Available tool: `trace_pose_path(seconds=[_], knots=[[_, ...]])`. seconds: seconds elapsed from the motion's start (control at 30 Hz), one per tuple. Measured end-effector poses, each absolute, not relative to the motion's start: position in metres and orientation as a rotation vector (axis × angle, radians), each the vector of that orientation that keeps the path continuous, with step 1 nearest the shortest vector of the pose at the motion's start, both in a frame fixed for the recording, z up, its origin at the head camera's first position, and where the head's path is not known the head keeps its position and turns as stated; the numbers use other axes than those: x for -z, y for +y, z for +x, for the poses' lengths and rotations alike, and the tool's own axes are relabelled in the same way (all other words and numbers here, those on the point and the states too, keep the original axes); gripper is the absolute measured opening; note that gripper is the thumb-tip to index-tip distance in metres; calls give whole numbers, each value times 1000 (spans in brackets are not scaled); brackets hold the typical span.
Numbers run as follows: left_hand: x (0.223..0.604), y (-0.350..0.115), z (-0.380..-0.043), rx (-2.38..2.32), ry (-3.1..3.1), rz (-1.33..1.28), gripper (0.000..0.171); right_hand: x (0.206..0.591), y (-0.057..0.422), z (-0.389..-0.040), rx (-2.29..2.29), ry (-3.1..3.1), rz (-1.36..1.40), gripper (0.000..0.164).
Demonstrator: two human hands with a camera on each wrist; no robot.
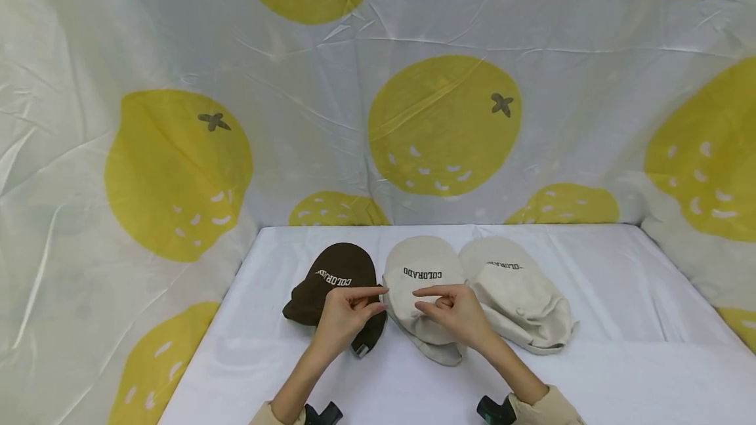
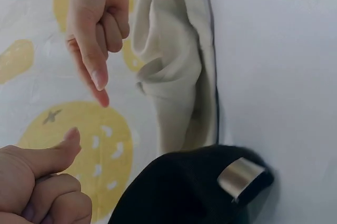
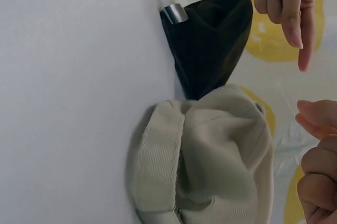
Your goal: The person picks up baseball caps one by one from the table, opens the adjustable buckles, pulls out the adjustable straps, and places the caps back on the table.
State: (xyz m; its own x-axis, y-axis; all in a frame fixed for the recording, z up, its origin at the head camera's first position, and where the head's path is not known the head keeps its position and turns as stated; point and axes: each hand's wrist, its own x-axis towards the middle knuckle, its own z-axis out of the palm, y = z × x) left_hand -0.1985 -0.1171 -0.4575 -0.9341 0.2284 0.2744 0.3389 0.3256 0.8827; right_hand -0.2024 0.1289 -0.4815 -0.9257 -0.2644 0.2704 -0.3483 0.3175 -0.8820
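Side by side on the white-covered table lie a dark brown cap (image 1: pixel 344 259) and two cream caps, one in the middle (image 1: pixel 422 256) and one at the right (image 1: pixel 512 294); lettering shows on all three. My left hand (image 1: pixel 344 321) is raised before the brown cap, index finger and thumb stretched toward the right. Facing it, my right hand (image 1: pixel 459 312) overlaps the middle cap in the head view, its index finger and thumb pointing left. A gap separates the two hands' fingertips, and neither hand holds anything. Both wrist views show the other fingers folded in.
A white cloth (image 1: pixel 413 392) covers the table. Behind and along the sides hangs a pale curtain (image 1: pixel 307 110) printed with large yellow lemons. Dark wrist cameras sit at the left sleeve (image 1: pixel 268 417) and right sleeve (image 1: pixel 546 406).
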Motion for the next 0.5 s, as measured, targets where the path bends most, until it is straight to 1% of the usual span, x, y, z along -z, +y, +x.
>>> trace_pose_path(seconds=[0.27,0.5], knots=[[473,-94,-201,1707,-2518,-587,23,483,154,-204,-1667,-2517,507,24],[486,-80,-194,1703,-2491,-514,27,485,173,-207,-1685,-2518,457,27]])
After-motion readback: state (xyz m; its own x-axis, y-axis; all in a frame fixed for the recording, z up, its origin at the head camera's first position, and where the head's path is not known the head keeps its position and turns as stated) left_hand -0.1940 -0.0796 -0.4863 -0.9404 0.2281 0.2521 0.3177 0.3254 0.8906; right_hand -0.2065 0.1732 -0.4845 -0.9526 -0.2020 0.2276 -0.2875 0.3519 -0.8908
